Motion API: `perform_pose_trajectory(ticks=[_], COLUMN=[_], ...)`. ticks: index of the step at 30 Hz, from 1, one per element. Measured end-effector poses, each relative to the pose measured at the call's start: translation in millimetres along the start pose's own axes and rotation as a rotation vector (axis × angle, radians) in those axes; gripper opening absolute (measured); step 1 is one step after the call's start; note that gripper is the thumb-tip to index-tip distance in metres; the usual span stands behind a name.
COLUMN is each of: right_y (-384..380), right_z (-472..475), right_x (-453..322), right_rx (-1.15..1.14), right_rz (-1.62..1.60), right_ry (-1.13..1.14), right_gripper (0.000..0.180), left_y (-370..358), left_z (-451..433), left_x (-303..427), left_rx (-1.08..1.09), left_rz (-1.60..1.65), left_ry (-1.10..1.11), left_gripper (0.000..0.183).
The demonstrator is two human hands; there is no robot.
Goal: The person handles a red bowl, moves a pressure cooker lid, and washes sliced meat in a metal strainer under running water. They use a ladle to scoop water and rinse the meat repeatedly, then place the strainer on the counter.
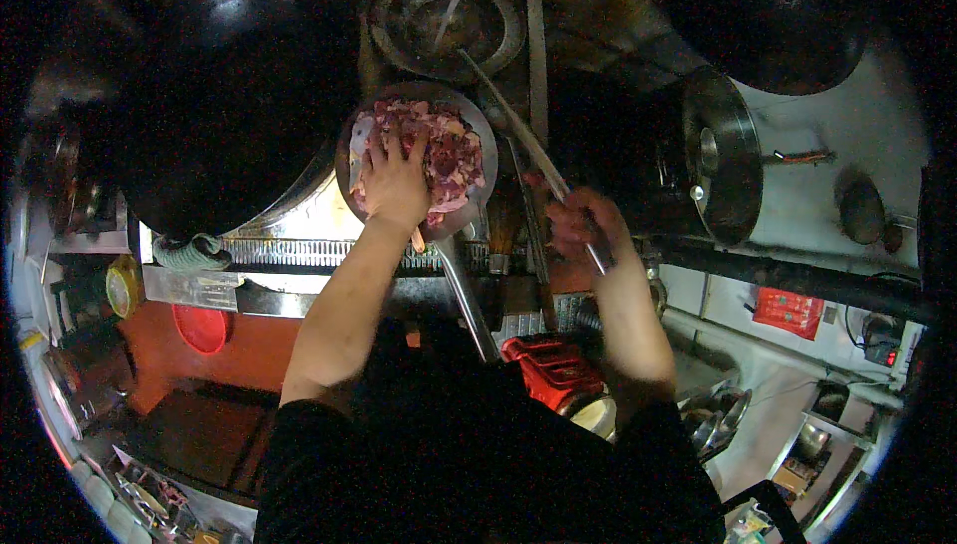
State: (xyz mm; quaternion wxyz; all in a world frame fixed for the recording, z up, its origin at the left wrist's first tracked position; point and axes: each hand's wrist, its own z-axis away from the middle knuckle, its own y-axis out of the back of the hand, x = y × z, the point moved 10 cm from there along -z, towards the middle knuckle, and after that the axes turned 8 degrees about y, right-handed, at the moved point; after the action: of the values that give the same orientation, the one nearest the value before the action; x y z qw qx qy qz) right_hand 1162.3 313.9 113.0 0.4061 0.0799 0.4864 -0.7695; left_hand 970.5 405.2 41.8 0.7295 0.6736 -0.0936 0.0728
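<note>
My left hand rests palm down on a heap of raw meat pieces, its fingers spread. The meat lies in a round, shallow metal vessel with a long handle that runs back towards my body. Whether the vessel is a pan or a strainer I cannot tell. To the right, my right hand is closed around a long metal rod-like utensil. Its far end points up and left, near a round metal basin. That hand is blurred.
A large dark wok stands at left beside a slotted metal grate; a green cloth lies at its edge. A thin stream, apparently water, falls into the basin. Right are a large metal pot and a red plastic crate.
</note>
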Motion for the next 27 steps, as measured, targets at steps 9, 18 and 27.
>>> perform_pose_trajectory(ticks=[9, 18, 27], right_y=[50.9, 30.5, 59.5], right_z=[145.5, 169.0, 11.5], right_x=[26.9, -3.2, -32.9], right_rx=[0.358, 0.285, 0.493], right_rz=[-0.092, 0.797, 1.038], right_ry=[-0.060, 0.083, 0.255], right_gripper=[0.061, 0.064, 0.037], left_y=[0.4, 3.0, 3.0], left_z=[-28.9, -36.7, 23.4], left_x=[-8.5, -16.1, -16.5], left_rx=[-0.007, -0.069, -0.105], left_rz=[0.059, 0.129, 0.022], left_ry=[0.009, -0.014, -0.168], left_gripper=[0.049, 0.053, 0.096])
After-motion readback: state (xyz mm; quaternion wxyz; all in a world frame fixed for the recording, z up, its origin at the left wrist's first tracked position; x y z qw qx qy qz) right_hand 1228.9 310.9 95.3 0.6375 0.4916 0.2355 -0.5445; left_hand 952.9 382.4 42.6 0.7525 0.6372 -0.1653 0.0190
